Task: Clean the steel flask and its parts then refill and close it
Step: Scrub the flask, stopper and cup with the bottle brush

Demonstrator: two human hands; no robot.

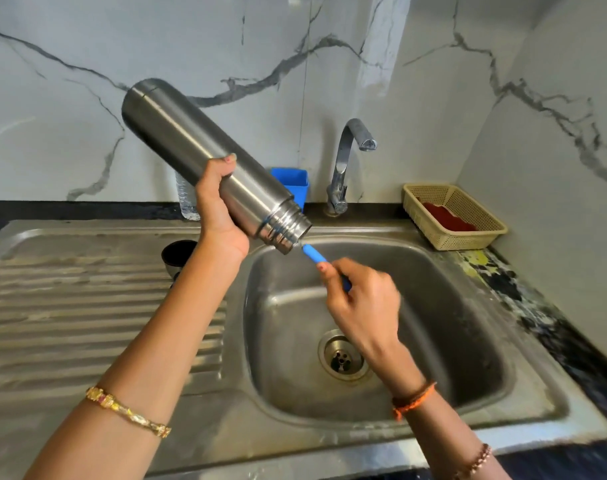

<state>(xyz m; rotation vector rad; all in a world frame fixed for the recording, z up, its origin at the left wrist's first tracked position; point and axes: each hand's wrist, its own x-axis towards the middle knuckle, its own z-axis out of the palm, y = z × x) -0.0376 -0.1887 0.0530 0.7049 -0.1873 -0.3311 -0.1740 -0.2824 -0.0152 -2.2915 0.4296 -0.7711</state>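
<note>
Two hands busy, head view only. My left hand (216, 206) has its grip wrapped round the lower body of the steel flask (205, 154), thumb up on the barrel, flask held tilted over the sink (468, 341) with its open threaded mouth pointing down-right, base up-left. My right hand (361, 299) pinches the blue brush handle (314, 255) between fingertips and thumb; handle tip sits right at the mouth, bristle end hidden, probably inside.

Flask: smooth brushed steel cylinder, rigid, likely slick when wet; weight looks moderate, and it probably holds little water at this tilt. Best hold is mid-barrel as now, not the ridged neck, which the brush needs free. Handle looks like thin plastic, light, stiff.

Dark-lined steel cup (177, 254) rests on the ribbed drainboard (87, 306), left of the basin, well apart from the flask. Curved chrome tap (350, 157) behind, blue tub (291, 181) beside it, woven beige basket (451, 216) on the bench at right.
</note>
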